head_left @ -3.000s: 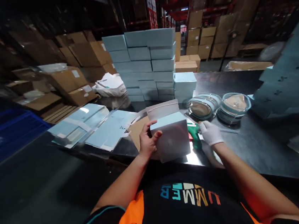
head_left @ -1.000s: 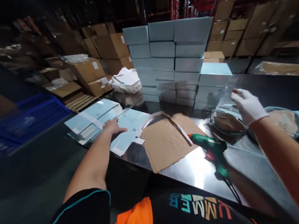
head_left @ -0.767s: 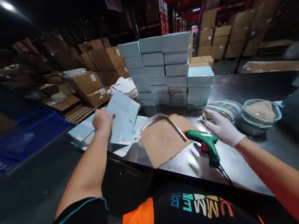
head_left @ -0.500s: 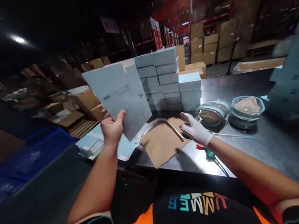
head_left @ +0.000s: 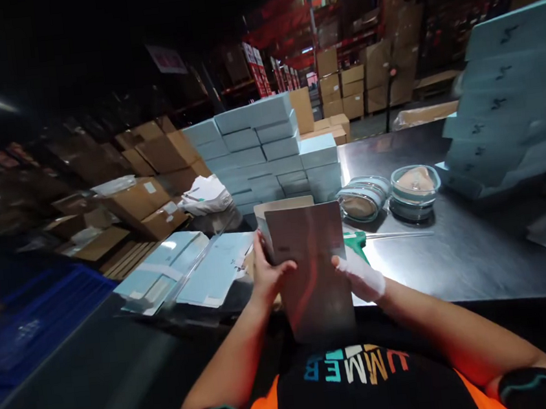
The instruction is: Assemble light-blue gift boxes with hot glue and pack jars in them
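In front of my chest I hold a flat light carton [head_left: 315,271] upright, its near face in shadow and a flap raised at the top. My left hand [head_left: 271,275], bare, wraps its left edge with the thumb on the near face. At the right edge is my right hand [head_left: 363,278] in a white glove, thumb against the carton and the other fingers hidden behind. Just beyond that hand lies a green tool [head_left: 356,242] with thin pale rods [head_left: 398,235] beside it. The carton covers most of a brown cardboard piece on the table.
Flat pale-blue cartons [head_left: 218,269] lie on the left of the metal table [head_left: 410,274]. Stacked blue boxes [head_left: 267,150] stand at the back, and a taller stack [head_left: 496,103] at the right. Glass dishes [head_left: 364,198] sit mid-right. Blue crates [head_left: 46,319] are left of the table.
My left hand has brought the carton from the left to the middle and lower, turning it. My right hand has moved from above the brown cardboard onto the carton's right edge.
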`<state>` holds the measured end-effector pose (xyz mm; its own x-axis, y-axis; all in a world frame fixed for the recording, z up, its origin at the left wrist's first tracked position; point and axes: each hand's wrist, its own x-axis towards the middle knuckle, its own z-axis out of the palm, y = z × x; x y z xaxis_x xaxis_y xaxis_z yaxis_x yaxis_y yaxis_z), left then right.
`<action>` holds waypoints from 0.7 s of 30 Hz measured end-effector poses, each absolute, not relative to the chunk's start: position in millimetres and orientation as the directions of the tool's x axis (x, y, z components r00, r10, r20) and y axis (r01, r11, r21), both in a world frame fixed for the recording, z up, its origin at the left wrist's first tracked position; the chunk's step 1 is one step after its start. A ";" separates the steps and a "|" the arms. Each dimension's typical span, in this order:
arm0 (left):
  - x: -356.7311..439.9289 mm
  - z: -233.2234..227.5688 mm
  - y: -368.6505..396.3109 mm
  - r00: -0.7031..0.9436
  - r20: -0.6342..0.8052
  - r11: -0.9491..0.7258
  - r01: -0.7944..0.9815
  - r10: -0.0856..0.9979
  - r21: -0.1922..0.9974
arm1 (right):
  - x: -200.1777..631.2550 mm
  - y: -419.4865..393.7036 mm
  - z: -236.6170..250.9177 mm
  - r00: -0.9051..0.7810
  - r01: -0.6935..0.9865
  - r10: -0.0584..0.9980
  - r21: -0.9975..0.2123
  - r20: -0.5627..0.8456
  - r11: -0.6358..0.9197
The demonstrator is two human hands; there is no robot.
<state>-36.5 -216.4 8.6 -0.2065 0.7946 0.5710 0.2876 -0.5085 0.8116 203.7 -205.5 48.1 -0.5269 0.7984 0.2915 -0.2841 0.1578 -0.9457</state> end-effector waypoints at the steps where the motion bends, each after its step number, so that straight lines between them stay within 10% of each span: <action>1: -35.3 5.7 -213.0 -0.254 0.580 -0.508 0.297 0.774 0.808 | 205.2 -208.2 50.2 -0.505 -0.290 0.802 -0.938 0.319 0.191; 11: -15.5 -8.7 -229.1 -0.219 0.668 -0.587 0.338 0.711 0.736 | 205.0 -196.1 69.3 -0.115 -0.089 0.879 -0.886 0.463 0.455; 17: -10.9 -13.3 -246.6 -0.116 0.869 -0.678 0.580 0.481 0.453 | 206.6 -188.5 66.9 -0.019 -0.058 0.827 -0.827 0.561 0.559; 21: -25.5 5.0 -247.9 -0.205 0.801 -0.644 0.497 0.563 0.581 | 238.5 -157.7 60.1 -0.153 0.466 0.894 -0.767 0.421 0.441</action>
